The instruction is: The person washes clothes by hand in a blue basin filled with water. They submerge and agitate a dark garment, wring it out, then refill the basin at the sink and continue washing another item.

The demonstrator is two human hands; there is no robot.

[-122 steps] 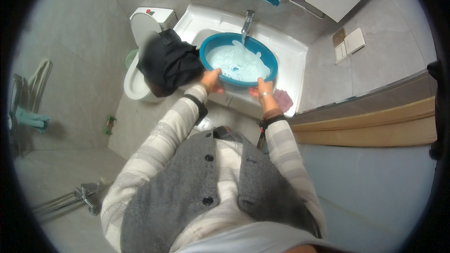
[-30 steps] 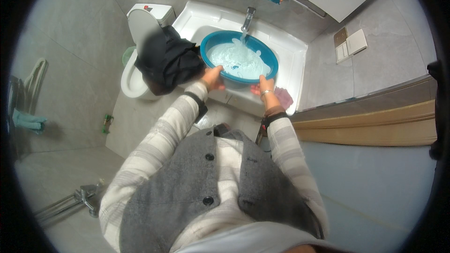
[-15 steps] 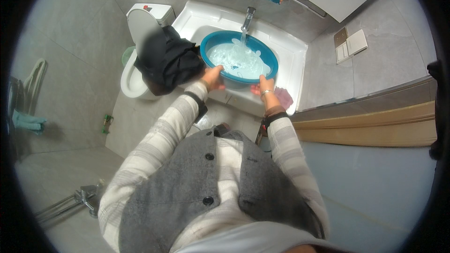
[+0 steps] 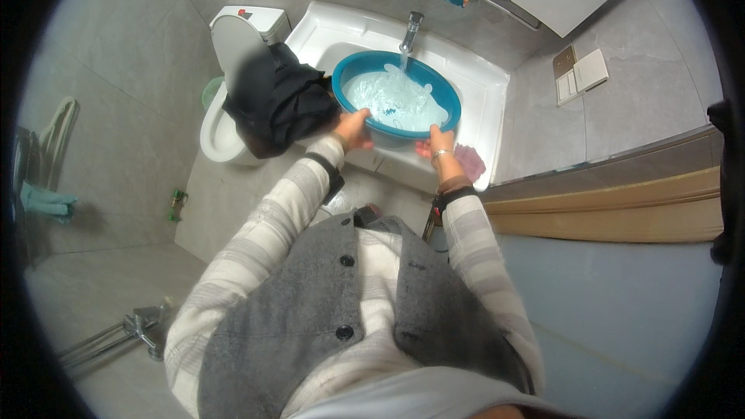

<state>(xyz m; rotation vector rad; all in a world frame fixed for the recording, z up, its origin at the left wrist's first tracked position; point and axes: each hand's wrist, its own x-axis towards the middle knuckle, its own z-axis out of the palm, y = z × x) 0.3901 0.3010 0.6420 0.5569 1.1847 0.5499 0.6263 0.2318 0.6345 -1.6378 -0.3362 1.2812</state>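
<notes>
At 6 o'clock from the oval blue plastic basin (image 4: 444, 89), nearest: the wearer's grey buttoned vest (image 4: 310, 295), between cream-and-grey striped sleeves (image 4: 256, 240).
Right hand: the bare right hand (image 4: 439, 141), at 5 o'clock, grasps the near rim, thumb over the top, fingers curled below.
Left hand: the bare left hand (image 4: 355, 129), at 8 o'clock, grips the same rim likewise; the pair presumably steadies the basin.
Basin: over the white ceramic sink (image 4: 487, 93), beneath the running tap, apparently so the stream falls inside; clear water (image 4: 388, 101) covers its pale-patterned bottom. What supports it underneath is hidden.
Pink cloth: a crumpled dusty-pink cloth (image 4: 469, 163), between 4 and 5, on the sink's front corner, perhaps set aside there.
Black garment: a bunched black fabric garment (image 4: 291, 109), at 9, over the sink's left end, probably to leave room for the basin.
Tap: a chrome single-spout tap (image 4: 411, 27), just past 12.
Toilet: a white ceramic toilet (image 4: 235, 43), towards 10, lid raised.
Labels: a red mark on the tank and the print inside the basin are too small to read.
</notes>
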